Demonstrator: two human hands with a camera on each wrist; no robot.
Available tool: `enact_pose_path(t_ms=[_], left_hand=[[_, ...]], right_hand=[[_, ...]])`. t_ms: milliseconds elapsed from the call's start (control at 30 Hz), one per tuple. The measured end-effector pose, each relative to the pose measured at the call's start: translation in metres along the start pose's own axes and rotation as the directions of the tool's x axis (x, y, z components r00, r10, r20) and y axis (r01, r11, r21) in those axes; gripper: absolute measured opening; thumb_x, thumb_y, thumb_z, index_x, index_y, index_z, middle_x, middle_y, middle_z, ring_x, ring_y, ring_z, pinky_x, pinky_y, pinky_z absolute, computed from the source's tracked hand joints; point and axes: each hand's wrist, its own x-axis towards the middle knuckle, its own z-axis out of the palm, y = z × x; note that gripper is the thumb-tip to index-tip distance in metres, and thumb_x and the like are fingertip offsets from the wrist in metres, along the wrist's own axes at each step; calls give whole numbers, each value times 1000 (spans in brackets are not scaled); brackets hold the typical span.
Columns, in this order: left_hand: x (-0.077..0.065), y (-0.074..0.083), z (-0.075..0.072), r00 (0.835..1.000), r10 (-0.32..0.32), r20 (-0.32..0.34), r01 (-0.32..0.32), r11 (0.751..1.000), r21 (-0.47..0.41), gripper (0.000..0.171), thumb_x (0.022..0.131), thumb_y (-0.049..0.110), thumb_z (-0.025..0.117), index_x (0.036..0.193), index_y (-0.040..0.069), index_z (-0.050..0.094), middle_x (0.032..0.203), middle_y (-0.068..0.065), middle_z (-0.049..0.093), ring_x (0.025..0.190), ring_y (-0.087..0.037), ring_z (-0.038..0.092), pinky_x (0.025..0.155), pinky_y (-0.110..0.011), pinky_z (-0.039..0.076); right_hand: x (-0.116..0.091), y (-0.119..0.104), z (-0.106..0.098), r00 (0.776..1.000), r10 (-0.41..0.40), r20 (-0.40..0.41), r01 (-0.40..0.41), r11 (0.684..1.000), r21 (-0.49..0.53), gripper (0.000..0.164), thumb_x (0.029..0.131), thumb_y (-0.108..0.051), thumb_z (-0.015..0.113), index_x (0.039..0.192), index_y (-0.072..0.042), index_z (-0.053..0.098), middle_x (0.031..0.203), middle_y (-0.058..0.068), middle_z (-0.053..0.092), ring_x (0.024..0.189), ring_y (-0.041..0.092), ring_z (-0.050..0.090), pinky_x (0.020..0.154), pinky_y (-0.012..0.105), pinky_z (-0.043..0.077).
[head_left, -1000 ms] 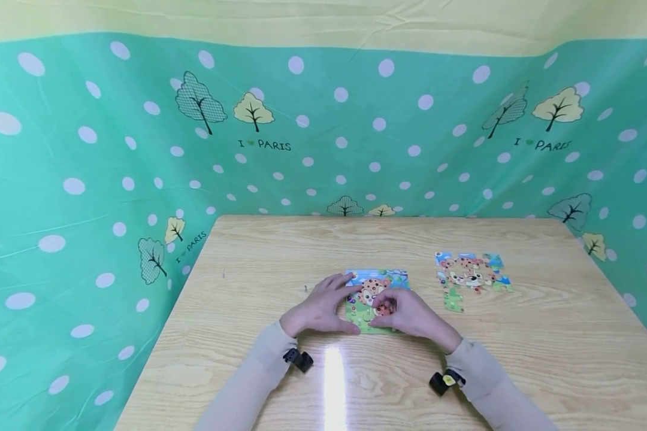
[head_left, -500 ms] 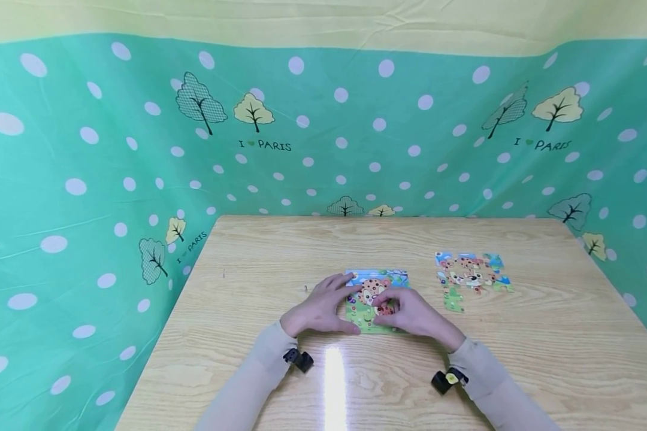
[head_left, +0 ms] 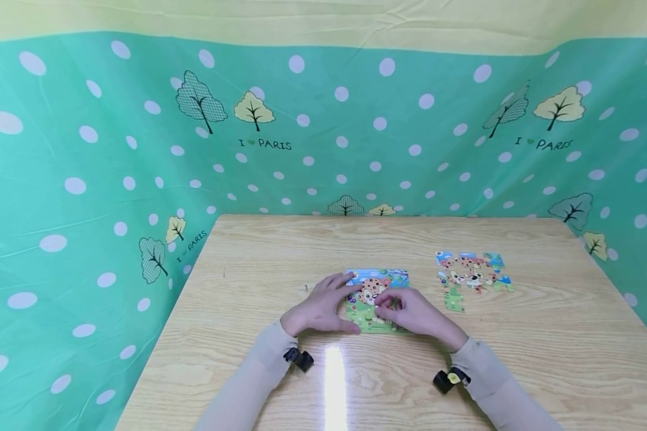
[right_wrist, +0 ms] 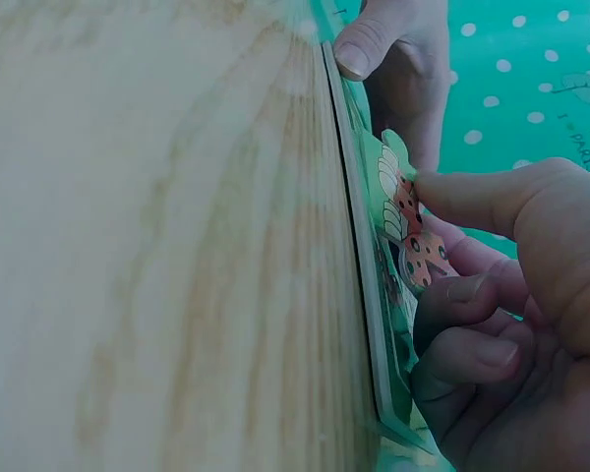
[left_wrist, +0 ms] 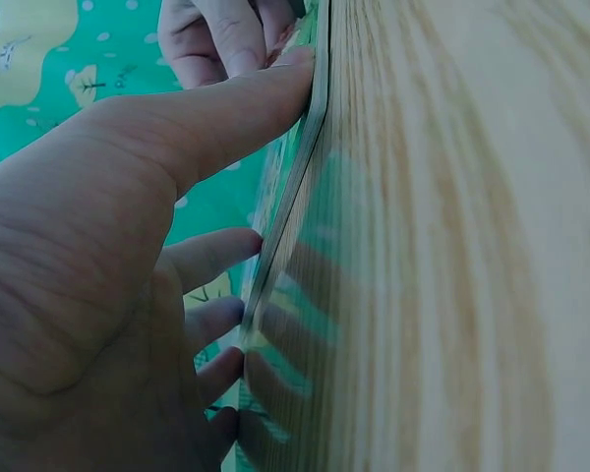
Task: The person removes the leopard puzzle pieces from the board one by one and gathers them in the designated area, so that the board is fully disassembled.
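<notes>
A jigsaw puzzle board (head_left: 363, 314) with a spotted cartoon leopard on green grass lies flat on the table. My left hand (head_left: 320, 306) rests spread at its left side, thumb at the near edge and fingertips on the upper left part. Over the lower right of the board, my right hand (head_left: 412, 312) pinches a puzzle piece (right_wrist: 411, 221) between thumb and fingers. Orange spotted fur and a bit of green show on that piece, which stands tilted against the board surface in the right wrist view. Most of it is hidden by fingers in the head view.
Several puzzle pieces (head_left: 468, 276), joined or close together into part of a leopard picture, lie on the wooden table (head_left: 259, 251) to the right of the board. A green polka-dot cloth (head_left: 323, 120) hangs behind the table and along its sides.
My right hand has shifted slightly right and turned the puzzle piece, so its spotted face shows less and more of the board's lower part is visible. My left hand stays where it was.
</notes>
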Motion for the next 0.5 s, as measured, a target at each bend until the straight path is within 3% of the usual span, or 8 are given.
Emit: enact_pose_path(t_ms=[300,500], left_hand=[[0,1,-1,1000,12,-5,-12,1000,-4,101,83,63,82,167,28,38,181,-2,15,167,-35,12,132,-66,12],[1,0,0,1000,2,-2,-2,1000,8,102,82,63,82,167,29,37,181,-1,14,167,-34,12,132,-66,13]], right_hand=[[-2,1,-7,998,-11,55,12,1000,-4,20,102,-30,73,115,-15,79,94,-5,72,76,9,58,64,23,48],[-3,4,-12,999,-4,39,3,999,33,20,102,-29,73,115,-15,77,97,-3,73,84,10,64,70,24,53]])
